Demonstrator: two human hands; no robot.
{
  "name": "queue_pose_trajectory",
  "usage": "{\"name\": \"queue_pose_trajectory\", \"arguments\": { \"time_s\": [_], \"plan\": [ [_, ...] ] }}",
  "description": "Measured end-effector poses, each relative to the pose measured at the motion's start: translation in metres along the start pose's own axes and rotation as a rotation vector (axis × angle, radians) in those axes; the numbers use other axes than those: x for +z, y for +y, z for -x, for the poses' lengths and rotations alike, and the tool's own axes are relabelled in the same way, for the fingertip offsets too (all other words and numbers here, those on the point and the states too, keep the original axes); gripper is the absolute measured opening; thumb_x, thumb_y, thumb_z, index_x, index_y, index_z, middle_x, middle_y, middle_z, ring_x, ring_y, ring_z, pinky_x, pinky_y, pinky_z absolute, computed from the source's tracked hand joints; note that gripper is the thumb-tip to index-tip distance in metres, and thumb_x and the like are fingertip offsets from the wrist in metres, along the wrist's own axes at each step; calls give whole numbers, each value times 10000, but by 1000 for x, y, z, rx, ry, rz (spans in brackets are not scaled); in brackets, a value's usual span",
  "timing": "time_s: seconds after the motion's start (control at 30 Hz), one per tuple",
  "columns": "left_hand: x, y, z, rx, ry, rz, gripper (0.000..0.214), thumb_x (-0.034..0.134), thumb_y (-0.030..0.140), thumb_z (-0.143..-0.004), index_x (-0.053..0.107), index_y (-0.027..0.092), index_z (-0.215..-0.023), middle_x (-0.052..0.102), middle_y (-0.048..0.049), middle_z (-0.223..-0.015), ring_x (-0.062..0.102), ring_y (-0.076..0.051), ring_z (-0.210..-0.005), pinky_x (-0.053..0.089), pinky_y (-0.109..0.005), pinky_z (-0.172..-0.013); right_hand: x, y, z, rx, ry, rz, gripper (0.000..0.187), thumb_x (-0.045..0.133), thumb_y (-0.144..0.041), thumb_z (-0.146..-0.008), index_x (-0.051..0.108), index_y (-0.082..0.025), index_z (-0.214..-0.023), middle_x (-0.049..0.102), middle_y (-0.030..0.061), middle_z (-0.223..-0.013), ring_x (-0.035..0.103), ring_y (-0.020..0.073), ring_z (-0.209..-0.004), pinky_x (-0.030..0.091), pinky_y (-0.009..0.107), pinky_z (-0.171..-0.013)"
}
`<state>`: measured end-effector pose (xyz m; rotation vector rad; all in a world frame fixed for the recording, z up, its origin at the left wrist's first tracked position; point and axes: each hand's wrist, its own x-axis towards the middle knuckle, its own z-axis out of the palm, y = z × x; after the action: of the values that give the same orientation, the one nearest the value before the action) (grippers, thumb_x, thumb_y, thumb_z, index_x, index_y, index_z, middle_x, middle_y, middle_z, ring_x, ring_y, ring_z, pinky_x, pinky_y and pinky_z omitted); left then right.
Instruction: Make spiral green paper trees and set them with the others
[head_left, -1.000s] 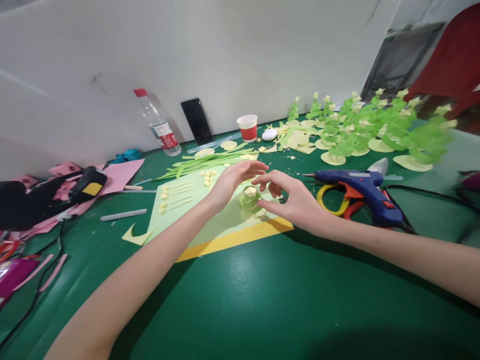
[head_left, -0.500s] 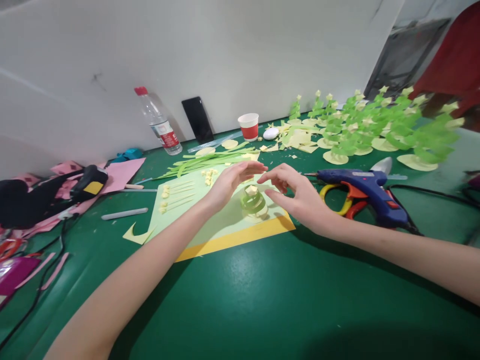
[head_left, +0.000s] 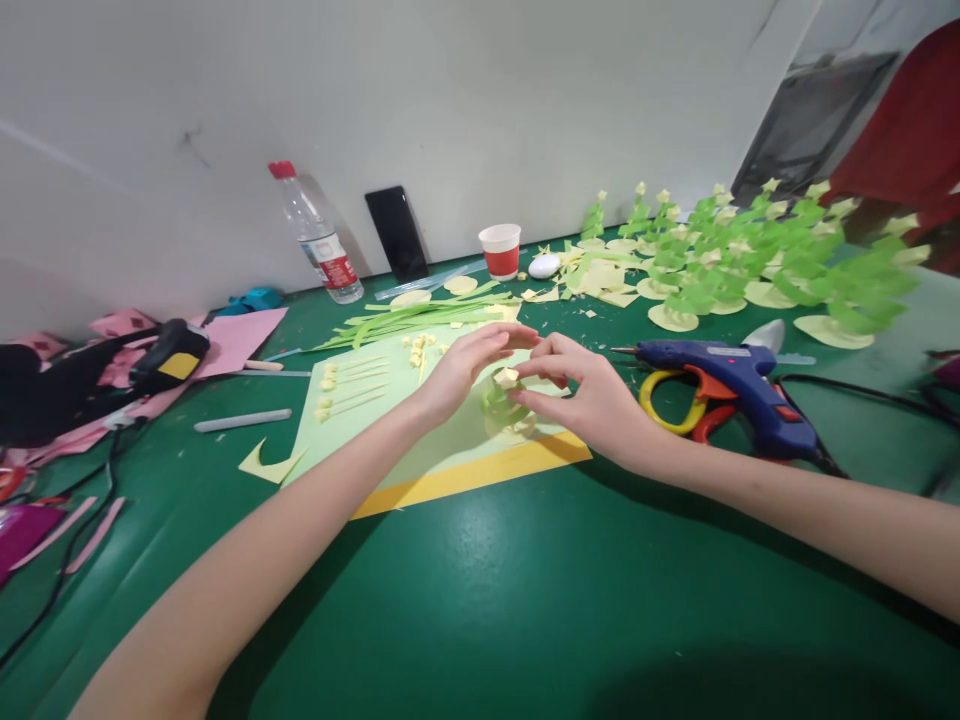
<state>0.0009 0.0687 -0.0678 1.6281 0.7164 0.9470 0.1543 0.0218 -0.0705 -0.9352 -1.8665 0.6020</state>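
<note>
A small paper tree of curled green strip point(head_left: 498, 402), topped by a pale yellow paper star point(head_left: 506, 378), stands on a light green sheet point(head_left: 420, 455). On its right, my right hand point(head_left: 589, 400) has thumb and index finger drawn together at the strip, just beside the star. My left hand point(head_left: 472, 365) arches behind and to the left of the tree, its fingers stretched out and holding nothing. Several thin sticks with yellow stars point(head_left: 352, 385) lie at the sheet's left, near a small pile of loose stars point(head_left: 417, 348).
A blue glue gun point(head_left: 727, 385) and yellow-handled scissors point(head_left: 667, 405) lie at right. Several finished paper trees point(head_left: 750, 250) stand behind them. Green strips point(head_left: 420, 318), a paper cup point(head_left: 500, 250), a phone point(head_left: 397, 235) and a bottle point(head_left: 322, 240) are at the back.
My right hand has moved slightly left, its thumb and index finger closing in from beside the tree to its strip near the star. My left hand stays almost where it was.
</note>
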Motion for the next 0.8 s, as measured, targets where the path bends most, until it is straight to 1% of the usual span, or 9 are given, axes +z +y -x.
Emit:
{"name": "queue_pose_trajectory", "arguments": {
  "time_s": [0.27, 0.43, 0.53, 0.67, 0.8],
  "plan": [
    [1, 1, 3, -17, -13, -85, 198, 495, 224, -782, 623, 192, -931, 615, -28, -1027, 538, -201, -1011, 376, -339, -897, 2, -4, 0, 16, -4, -9, 51, 604, -126, -713, 647, -152, -703, 444, -3, -701, 393, 83, -615, 338, 219, -555],
    [0, 1, 3, -1, -8, -109, 217, 491, 227, -776, 613, 188, -951, 610, -38, -1054, 538, -209, -1013, 389, -345, -887, 2, -5, 1, 22, -13, -21, 76, 589, -105, -708, 630, -155, -669, 438, -13, -678, 379, 75, -581, 330, 214, -534],
    [-1, 1, 3, 20, 7, -122, 223, 485, 228, -777, 609, 191, -958, 615, -36, -1052, 540, -201, -1012, 387, -339, -899, 2, -6, 1, 24, -21, -30, 79, 587, -99, -705, 624, -154, -663, 452, -13, -686, 399, 75, -593, 337, 213, -542],
    [-1, 4, 7, 43, 52, -166, 216, 467, 224, -783, 601, 190, -949, 618, -35, -1026, 539, -189, -1002, 391, -329, -899, 2, -6, 1, 24, -25, -40, 88, 588, -78, -700, 621, -143, -650, 451, -15, -683, 418, 73, -610, 339, 208, -547],
    [-4, 8, 18, 60, 168, -272, 221, 456, 220, -779, 572, 193, -965, 585, -42, -1023, 511, -187, -985, 396, -316, -855, 1, -7, 1, 31, -30, -48, 84, 586, -87, -711, 625, -144, -662, 453, -17, -677, 419, 73, -608, 343, 207, -542]
  ]
}}
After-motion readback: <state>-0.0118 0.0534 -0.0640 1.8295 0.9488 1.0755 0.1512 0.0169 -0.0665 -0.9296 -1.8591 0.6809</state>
